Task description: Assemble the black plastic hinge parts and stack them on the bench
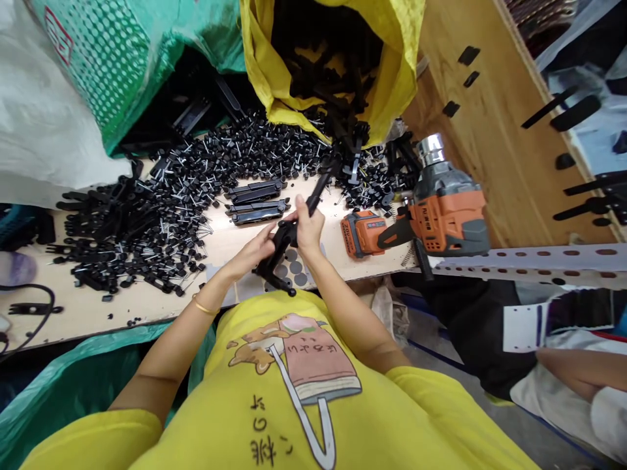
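Close in front of my shirt, both hands are on a black jointed plastic bracket point(280, 251) with angled arms. My left hand point(257, 251) grips its lower left side, fingers closed round it. My right hand point(308, 226) wraps round the upper part, where a black rod point(323, 183) points up and away. A ball-shaped tip shows at the bracket's lower end. Left of my hands, black folded arm pieces point(257, 212) lie in a short stack. Beneath the bracket, a sheet with grey round pads point(294, 266) lies on the table point(220, 238).
Black knobs with metal screws point(235, 153) are heaped across the table. Behind stand a yellow bag point(259, 72) of black parts and a green bag point(112, 59). To the right lies an orange cordless power tool point(448, 212). Another person's arm point(582, 369) shows far right.
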Action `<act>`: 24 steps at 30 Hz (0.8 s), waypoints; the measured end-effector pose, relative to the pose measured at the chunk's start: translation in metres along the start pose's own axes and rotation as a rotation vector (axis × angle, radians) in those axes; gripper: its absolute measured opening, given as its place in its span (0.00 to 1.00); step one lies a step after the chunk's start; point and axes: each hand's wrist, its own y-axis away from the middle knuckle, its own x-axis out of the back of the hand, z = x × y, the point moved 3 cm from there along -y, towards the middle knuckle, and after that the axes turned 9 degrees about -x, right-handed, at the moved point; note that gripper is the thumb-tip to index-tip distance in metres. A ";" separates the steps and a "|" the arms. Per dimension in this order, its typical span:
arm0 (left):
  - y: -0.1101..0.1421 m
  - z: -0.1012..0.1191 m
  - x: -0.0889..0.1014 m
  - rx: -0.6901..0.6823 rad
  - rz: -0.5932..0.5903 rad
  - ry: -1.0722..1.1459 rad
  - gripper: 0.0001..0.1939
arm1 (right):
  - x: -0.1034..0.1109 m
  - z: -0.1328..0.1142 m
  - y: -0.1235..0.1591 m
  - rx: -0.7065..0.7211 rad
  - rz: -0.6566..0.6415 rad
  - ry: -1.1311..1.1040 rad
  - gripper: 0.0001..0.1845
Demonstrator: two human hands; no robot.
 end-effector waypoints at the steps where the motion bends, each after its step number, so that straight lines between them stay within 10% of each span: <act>1: 0.005 0.006 -0.002 -0.065 -0.083 -0.230 0.50 | 0.005 0.000 -0.005 0.020 0.071 -0.031 0.26; 3: 0.015 0.013 -0.013 -0.150 -0.170 -0.713 0.59 | 0.011 -0.001 -0.010 0.035 0.188 -0.117 0.26; 6: 0.018 0.015 -0.038 -0.190 0.032 -1.165 0.49 | 0.005 0.002 -0.004 -0.019 0.213 -0.226 0.26; 13: -0.001 -0.005 -0.025 -0.019 0.179 -1.220 0.43 | 0.004 0.026 0.027 -0.097 -0.127 0.035 0.22; 19: 0.021 -0.007 0.021 -0.033 0.029 -1.094 0.32 | 0.066 -0.012 0.037 0.490 -0.056 0.753 0.30; 24: 0.031 0.001 0.020 -0.029 -0.102 -1.024 0.27 | 0.059 -0.043 0.052 0.888 -0.422 1.463 0.17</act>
